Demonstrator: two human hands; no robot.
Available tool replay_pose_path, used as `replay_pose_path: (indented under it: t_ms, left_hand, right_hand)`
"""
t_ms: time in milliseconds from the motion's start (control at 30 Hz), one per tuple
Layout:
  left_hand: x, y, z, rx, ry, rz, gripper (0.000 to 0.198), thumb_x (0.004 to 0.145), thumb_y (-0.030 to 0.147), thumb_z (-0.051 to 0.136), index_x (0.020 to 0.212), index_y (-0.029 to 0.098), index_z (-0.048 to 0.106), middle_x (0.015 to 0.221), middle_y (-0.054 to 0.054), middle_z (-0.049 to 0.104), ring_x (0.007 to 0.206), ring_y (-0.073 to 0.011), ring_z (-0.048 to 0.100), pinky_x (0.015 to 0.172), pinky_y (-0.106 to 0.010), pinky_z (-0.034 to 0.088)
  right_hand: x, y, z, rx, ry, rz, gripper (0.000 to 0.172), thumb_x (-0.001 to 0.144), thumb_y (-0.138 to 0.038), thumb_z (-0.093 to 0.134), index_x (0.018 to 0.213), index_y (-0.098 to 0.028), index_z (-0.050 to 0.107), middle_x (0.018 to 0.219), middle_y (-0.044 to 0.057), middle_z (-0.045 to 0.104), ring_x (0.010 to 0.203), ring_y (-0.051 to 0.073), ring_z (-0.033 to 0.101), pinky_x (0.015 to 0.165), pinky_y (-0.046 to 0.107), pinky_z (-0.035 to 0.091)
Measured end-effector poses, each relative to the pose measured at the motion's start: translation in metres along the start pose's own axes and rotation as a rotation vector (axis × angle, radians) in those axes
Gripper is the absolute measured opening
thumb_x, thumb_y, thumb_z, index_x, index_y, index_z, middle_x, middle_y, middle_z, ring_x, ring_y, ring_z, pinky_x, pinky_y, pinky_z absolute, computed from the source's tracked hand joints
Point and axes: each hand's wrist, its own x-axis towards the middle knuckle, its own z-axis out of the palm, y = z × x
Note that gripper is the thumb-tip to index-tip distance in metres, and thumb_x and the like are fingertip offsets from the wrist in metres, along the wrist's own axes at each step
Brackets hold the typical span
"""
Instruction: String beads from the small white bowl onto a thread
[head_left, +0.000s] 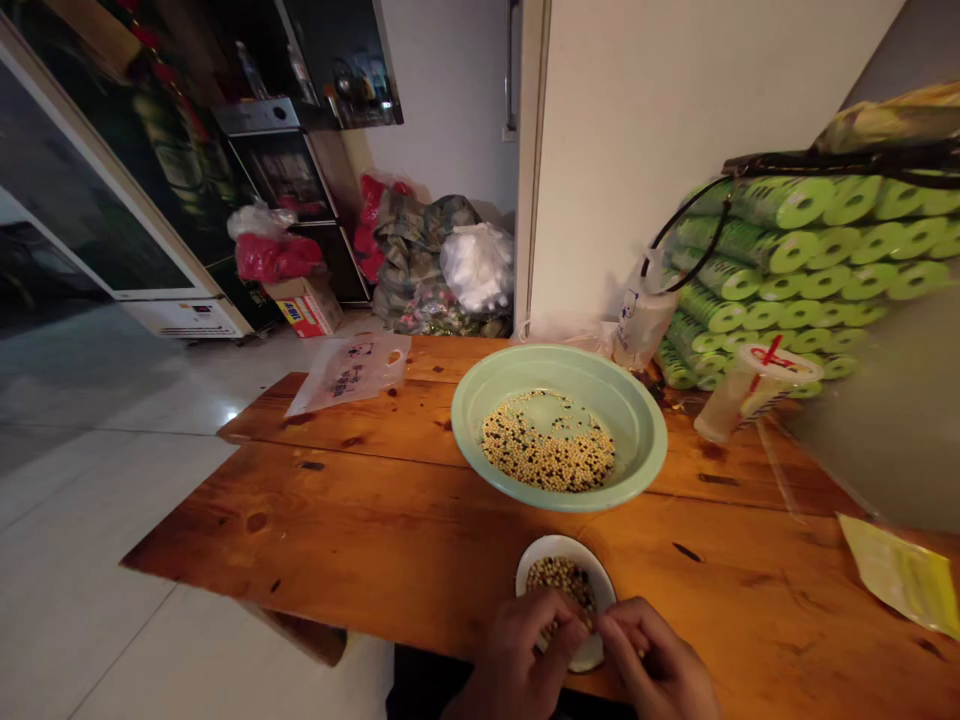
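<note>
My left hand (pixel 517 655) and my right hand (pixel 652 660) are close together over a small white bowl (pixel 559 546). The bowl sits at the near edge of the wooden counter (pixel 300 520), right in front of me, so it looks easy to reach. It is full of little round beans (pixel 561 580), and most are tan.

The fingers (pixel 570 632) of my left hand are curled and pressed together at the bowl's edge. The fingers (pixel 611 628) of my right hand are pinched together just beside them. I cannot tell if they hold a bean.

Past the small white bowl is a big green bowl (pixel 559 358). It is wide and low, so it is easy to see inside. Pale and dark beans (pixel 547 445) lie in a ring on its bottom, with a bare green spot in the middle.

Far to the left of the small white bowl lies a flat plastic bag (pixel 349 372). Far to the right is a yellow packet (pixel 900 570). Farther on, past the big green bowl, stands a plastic cup (pixel 754 395) with a red straw.
</note>
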Motion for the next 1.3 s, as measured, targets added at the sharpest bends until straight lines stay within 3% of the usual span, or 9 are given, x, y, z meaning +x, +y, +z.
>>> replay_pose_path:
  t_ms: [167, 300, 400, 533, 700, 867, 967, 1167, 1300]
  left_hand:
    - [0.010, -0.014, 0.012, 0.051, 0.038, 0.172, 0.022, 0.094, 0.031, 0.046, 0.085, 0.021, 0.063, 0.090, -0.002, 0.070, 0.089, -0.0168, 0.063, 0.086, -0.028, 0.048]
    - [0.021, -0.028, 0.017, 0.251, 0.093, 0.338, 0.014, 0.093, 0.023, 0.049, 0.093, 0.020, 0.062, 0.105, -0.006, 0.069, 0.116, -0.0223, 0.055, 0.102, -0.039, 0.045]
    - [0.024, -0.035, 0.016, 0.400, 0.109, 0.366, 0.017, 0.091, 0.019, 0.051, 0.106, 0.020, 0.061, 0.120, -0.008, 0.064, 0.126, -0.0246, 0.048, 0.104, -0.045, 0.045]
    - [0.024, -0.041, 0.013, 0.430, 0.164, 0.386, 0.015, 0.092, 0.018, 0.050, 0.102, 0.021, 0.061, 0.120, -0.008, 0.064, 0.124, -0.0240, 0.050, 0.102, -0.044, 0.049]
    - [0.023, -0.046, 0.012, 0.353, 0.169, 0.386, 0.014, 0.093, 0.018, 0.049, 0.100, 0.023, 0.059, 0.114, -0.006, 0.065, 0.124, -0.0216, 0.050, 0.102, -0.041, 0.048]
    - [0.021, -0.043, 0.010, 0.222, 0.163, 0.376, 0.014, 0.095, 0.017, 0.044, 0.100, 0.023, 0.055, 0.103, -0.004, 0.065, 0.119, -0.0186, 0.051, 0.102, -0.036, 0.045]
    - [0.021, -0.039, 0.009, 0.125, 0.159, 0.362, 0.016, 0.096, 0.018, 0.039, 0.097, 0.023, 0.054, 0.099, -0.005, 0.063, 0.111, -0.0177, 0.054, 0.099, -0.033, 0.045]
    - [0.021, -0.038, 0.013, -0.014, 0.183, 0.249, 0.020, 0.098, 0.027, 0.036, 0.090, 0.021, 0.054, 0.093, -0.006, 0.060, 0.096, -0.0181, 0.058, 0.089, -0.031, 0.047]
    - [0.021, -0.042, 0.012, -0.050, 0.210, 0.242, 0.025, 0.098, 0.031, 0.034, 0.087, 0.021, 0.054, 0.087, -0.006, 0.059, 0.089, -0.0181, 0.058, 0.085, -0.031, 0.048]
  right_hand:
    - [0.006, 0.008, -0.001, 0.070, -0.036, 0.064, 0.033, 0.088, -0.046, 0.053, 0.074, -0.018, 0.062, 0.055, -0.002, 0.051, 0.050, 0.013, 0.050, 0.048, 0.019, 0.042]
    - [0.012, 0.020, 0.002, -0.067, -0.035, -0.006, 0.033, 0.090, -0.045, 0.051, 0.076, -0.018, 0.064, 0.062, 0.001, 0.062, 0.054, 0.015, 0.059, 0.053, 0.020, 0.046]
    - [0.015, 0.026, 0.006, -0.189, -0.039, -0.067, 0.030, 0.092, -0.043, 0.049, 0.081, -0.020, 0.065, 0.071, 0.003, 0.070, 0.059, 0.016, 0.066, 0.057, 0.021, 0.049]
    - [0.018, 0.025, 0.012, -0.241, -0.053, -0.101, 0.028, 0.093, -0.041, 0.047, 0.085, -0.022, 0.065, 0.077, 0.003, 0.073, 0.065, 0.018, 0.069, 0.061, 0.021, 0.050]
    - [0.018, 0.023, 0.013, -0.083, -0.108, 0.004, 0.032, 0.092, -0.045, 0.049, 0.082, -0.020, 0.066, 0.073, 0.004, 0.070, 0.063, 0.017, 0.065, 0.060, 0.021, 0.048]
    - [0.018, 0.019, 0.014, 0.219, -0.025, 0.190, 0.032, 0.083, -0.051, 0.059, 0.087, -0.019, 0.063, 0.068, 0.001, 0.061, 0.063, 0.016, 0.056, 0.059, 0.021, 0.046]
    - [0.020, 0.009, 0.012, 0.414, -0.013, 0.271, 0.034, 0.082, -0.054, 0.059, 0.079, -0.020, 0.060, 0.065, -0.002, 0.053, 0.059, 0.014, 0.047, 0.054, 0.020, 0.041]
    - [0.023, 0.002, 0.007, 0.584, -0.252, 0.333, 0.042, 0.070, -0.057, 0.072, 0.081, -0.020, 0.058, 0.062, -0.004, 0.048, 0.054, 0.010, 0.039, 0.051, 0.020, 0.034]
    - [0.024, 0.016, 0.009, 0.746, -0.137, 0.420, 0.039, 0.073, -0.056, 0.070, 0.078, -0.019, 0.059, 0.057, -0.006, 0.040, 0.048, 0.007, 0.030, 0.044, 0.018, 0.025]
